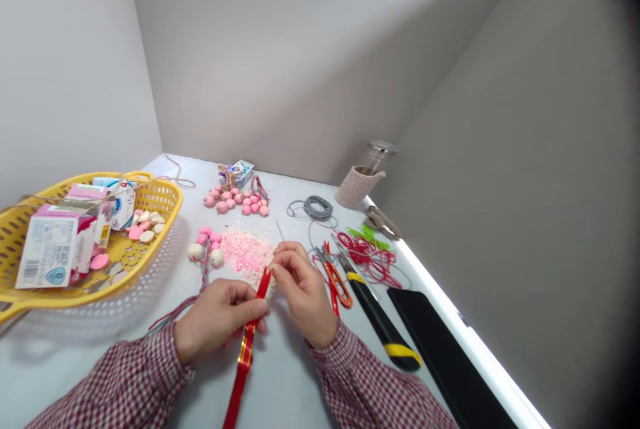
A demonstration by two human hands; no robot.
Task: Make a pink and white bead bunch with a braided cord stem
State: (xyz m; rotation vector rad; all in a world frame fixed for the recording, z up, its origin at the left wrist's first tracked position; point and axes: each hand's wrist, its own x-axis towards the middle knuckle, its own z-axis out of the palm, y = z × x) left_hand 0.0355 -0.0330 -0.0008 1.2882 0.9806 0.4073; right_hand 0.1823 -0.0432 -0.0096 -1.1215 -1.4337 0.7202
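Red-and-white checked sleeves [115,382] come up from the bottom of my view to my two bare hands, which work at 6 o'clock on the white table [295,389]. My left hand [217,322] has its fingers [245,302] closed firmly on a narrow red ribbon with a gold stripe [245,355], whose tail runs down past the bottom edge. My right hand [305,295] sits just beside it, its fingers [280,269] drawn narrow and pinching the ribbon's upper end. A thin metal needle [279,230] points up just past those fingers; I cannot tell whether they hold it.

At 12 o'clock, a heap of pink-and-white crumbs [245,252] lies just beyond my hands, with round pink and cream balls [207,245] beside it. Further out, more pink balls on strings [233,201] lie in a cluster. At 10 o'clock sits a yellow plastic basket [160,192] holding printed cardboard boxes [57,245]. At 2 o'clock lie a coil of grey cord [313,209] and tangled red cord [367,255], and orange-handled snips [337,285] sit nearby. At 3 o'clock rests a black-and-yellow utility knife [385,329].
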